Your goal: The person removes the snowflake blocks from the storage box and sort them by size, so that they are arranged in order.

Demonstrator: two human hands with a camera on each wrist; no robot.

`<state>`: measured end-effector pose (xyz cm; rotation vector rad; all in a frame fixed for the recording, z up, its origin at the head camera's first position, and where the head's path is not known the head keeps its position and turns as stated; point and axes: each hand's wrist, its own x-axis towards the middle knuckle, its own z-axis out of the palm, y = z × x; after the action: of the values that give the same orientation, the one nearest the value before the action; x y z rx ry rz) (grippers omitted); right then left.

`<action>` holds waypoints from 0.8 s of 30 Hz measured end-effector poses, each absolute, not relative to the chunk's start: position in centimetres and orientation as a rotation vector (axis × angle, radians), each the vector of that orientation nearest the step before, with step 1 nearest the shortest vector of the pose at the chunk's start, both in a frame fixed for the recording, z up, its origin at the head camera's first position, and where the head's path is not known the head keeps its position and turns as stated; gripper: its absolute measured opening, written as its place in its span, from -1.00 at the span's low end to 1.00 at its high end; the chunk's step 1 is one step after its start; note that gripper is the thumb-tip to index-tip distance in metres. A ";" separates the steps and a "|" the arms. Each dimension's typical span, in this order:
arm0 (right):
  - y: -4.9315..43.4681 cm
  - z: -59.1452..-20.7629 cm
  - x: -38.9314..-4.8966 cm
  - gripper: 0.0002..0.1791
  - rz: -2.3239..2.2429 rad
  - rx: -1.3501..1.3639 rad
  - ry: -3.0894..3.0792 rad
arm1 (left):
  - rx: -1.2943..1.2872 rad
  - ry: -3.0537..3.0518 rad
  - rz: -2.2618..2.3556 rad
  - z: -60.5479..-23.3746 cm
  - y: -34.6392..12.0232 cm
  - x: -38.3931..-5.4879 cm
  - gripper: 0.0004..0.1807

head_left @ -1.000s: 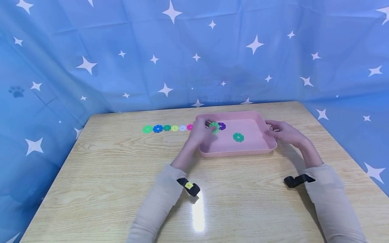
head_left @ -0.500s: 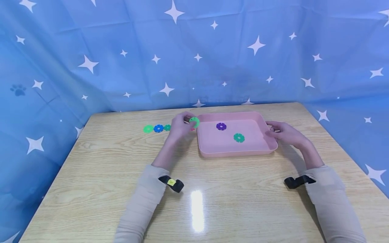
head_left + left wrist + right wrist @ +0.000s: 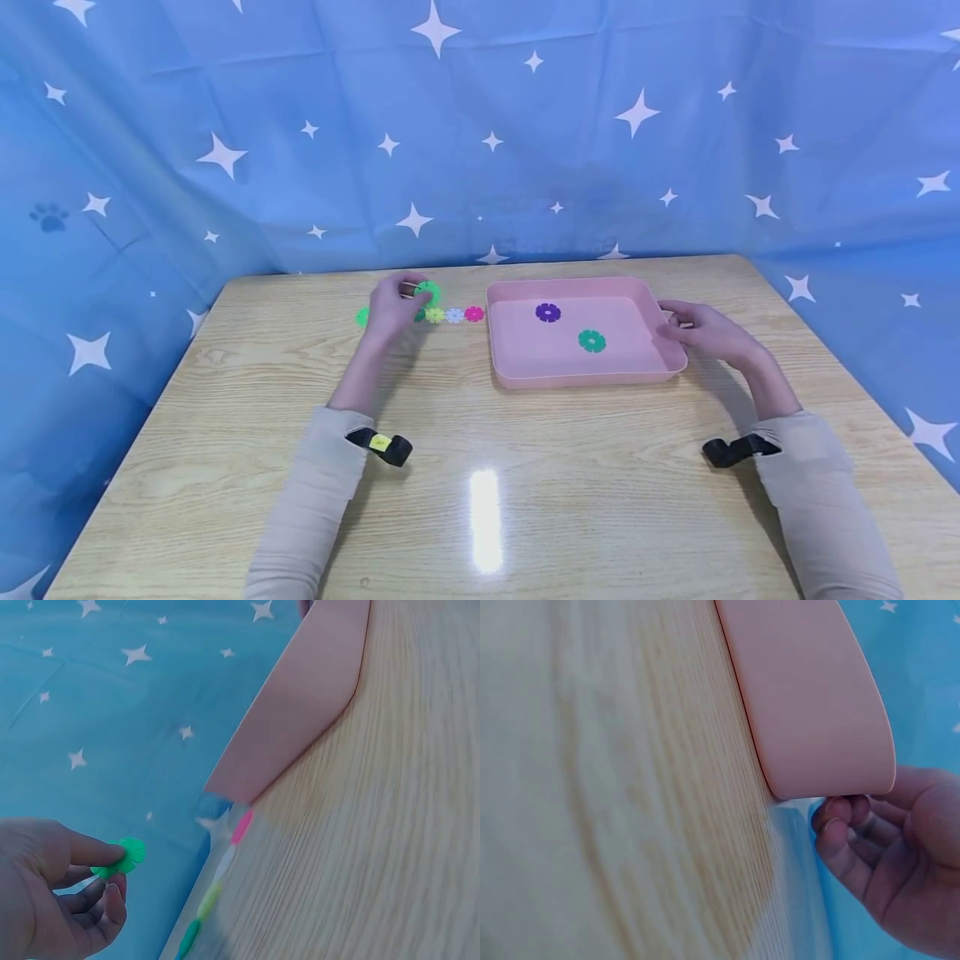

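My left hand [image 3: 393, 308] pinches a bright green notched plastic disc [image 3: 428, 293] between thumb and fingers, above a row of similar discs. In that row I see a green disc [image 3: 363, 317], a dark green disc [image 3: 420, 316], a yellow-green disc [image 3: 435, 315], a pale lilac disc [image 3: 454, 315] and a pink disc [image 3: 474, 314]. The left hand hides part of the row's left end. At the pink tray's [image 3: 585, 372] right end, my right hand [image 3: 701, 332] holds the wall with bent fingers. Inside lie a purple disc [image 3: 548, 312] and a teal disc [image 3: 592, 341].
The wooden table [image 3: 420, 492] meets a blue star-patterned curtain [image 3: 337, 108] at its back edge. The tray stands just right of the pink disc. A black strap with a small camera [image 3: 390, 446] sits on each sleeve.
My left hand has carried the bright green disc out of the tray and leftward, over the row of discs. The right hand has stayed at the tray's right end.
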<state>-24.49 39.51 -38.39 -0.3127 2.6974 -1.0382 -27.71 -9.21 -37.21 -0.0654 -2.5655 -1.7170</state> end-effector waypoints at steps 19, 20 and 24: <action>39.8 -38.5 -24.6 -0.30 -1.044 -0.319 2.705 | 0.257 -2.621 -1.472 -39.2 -18.4 -27.9 -0.71; 39.8 -38.5 -24.6 -0.30 -1.043 -0.320 2.705 | 0.267 -2.632 -1.452 -39.3 -18.8 -27.9 -0.70; 39.7 -38.4 -24.5 -0.30 -1.040 -0.321 2.708 | 0.304 -2.660 -1.407 -39.7 -19.9 -27.7 -0.69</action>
<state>-24.53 39.72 -38.38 -0.3206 2.7083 -1.0402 -27.74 -19.87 -39.69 0.3039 -2.6604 -1.4068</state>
